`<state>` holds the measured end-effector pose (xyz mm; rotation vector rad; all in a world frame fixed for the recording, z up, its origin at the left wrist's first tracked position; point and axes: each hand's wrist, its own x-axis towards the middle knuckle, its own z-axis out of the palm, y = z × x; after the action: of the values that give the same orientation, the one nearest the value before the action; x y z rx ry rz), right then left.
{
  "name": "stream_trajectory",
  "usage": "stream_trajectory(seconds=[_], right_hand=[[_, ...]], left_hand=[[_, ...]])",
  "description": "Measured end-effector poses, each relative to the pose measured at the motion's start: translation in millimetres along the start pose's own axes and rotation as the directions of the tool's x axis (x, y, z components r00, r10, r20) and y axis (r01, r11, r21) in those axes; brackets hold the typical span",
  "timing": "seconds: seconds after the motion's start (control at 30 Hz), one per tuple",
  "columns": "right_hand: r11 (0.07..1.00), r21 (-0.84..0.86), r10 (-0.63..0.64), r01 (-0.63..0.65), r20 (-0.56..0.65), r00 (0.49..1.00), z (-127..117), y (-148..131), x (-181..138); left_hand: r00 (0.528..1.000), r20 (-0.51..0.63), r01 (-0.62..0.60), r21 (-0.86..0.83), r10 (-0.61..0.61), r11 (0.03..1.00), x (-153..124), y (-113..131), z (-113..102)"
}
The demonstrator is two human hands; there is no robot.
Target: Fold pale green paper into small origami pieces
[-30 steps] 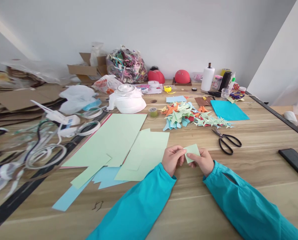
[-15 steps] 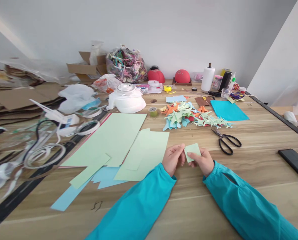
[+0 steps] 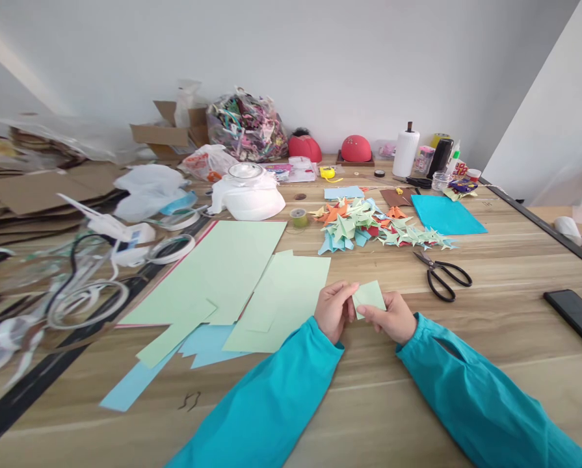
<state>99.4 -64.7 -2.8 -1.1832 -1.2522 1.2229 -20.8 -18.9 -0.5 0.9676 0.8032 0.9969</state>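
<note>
A small square of pale green paper [image 3: 370, 296] is held up between my two hands, just above the wooden table. My left hand [image 3: 334, 305] pinches its left edge between thumb and fingers. My right hand [image 3: 391, 316] grips the lower right part, thumb across the front and fingers behind. Beyond the hands lies a pile of folded paper cranes [image 3: 359, 224] in green, orange, blue and red. Black-handled scissors [image 3: 441, 273] rest to the right of my right hand. Large green paper sheets [image 3: 291, 292] lie to the left of my left hand.
Blue paper strips [image 3: 139, 383] stick out near the front left. White rolls of tape and cords [image 3: 90, 302] clutter the far left. A phone [image 3: 576, 318] lies at the right. Behind stand a white bottle [image 3: 406, 153], a blue sheet [image 3: 449, 214] and a white bag [image 3: 249, 195].
The green paper square has moved slightly left, toward my left hand, and my left fingers now hold its edge. My right hand has shifted a little left with it.
</note>
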Motion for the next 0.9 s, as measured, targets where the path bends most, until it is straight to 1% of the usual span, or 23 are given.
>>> stream_trajectory(seconds=[0.1,0.33,0.47,0.57,0.73,0.9], right_hand=[[1.000,-0.008,-0.016,0.016,0.006,1.000,-1.3,1.8,0.2],[0.999,-0.014,-0.034,0.034,-0.039,0.999,-0.5,-1.2,0.5],[1.000,-0.004,0.019,-0.019,-0.063,0.998,-0.2,-1.6,0.2],[0.999,0.011,0.048,-0.047,-0.049,0.998,-0.6,-0.7,-0.4],[0.998,-0.003,0.064,-0.064,0.014,0.998,-0.8,0.7,-1.8],[0.994,-0.102,0.042,-0.042,-0.003,0.999,0.2,0.4,-3.7]], left_hand=[[1.000,0.000,0.006,0.001,-0.006,1.000,-0.3,0.5,0.6],[1.000,-0.010,0.025,0.006,-0.025,1.000,0.2,1.0,1.8],[0.998,0.062,0.030,0.049,-0.033,0.998,-0.2,3.0,0.1],[0.994,0.100,0.045,0.091,-0.054,0.995,-1.1,3.9,-1.4],[0.995,0.072,0.058,0.082,-0.064,0.995,-0.8,1.3,-2.5],[0.997,0.054,0.051,0.074,-0.055,0.996,0.4,-1.6,-3.3]])
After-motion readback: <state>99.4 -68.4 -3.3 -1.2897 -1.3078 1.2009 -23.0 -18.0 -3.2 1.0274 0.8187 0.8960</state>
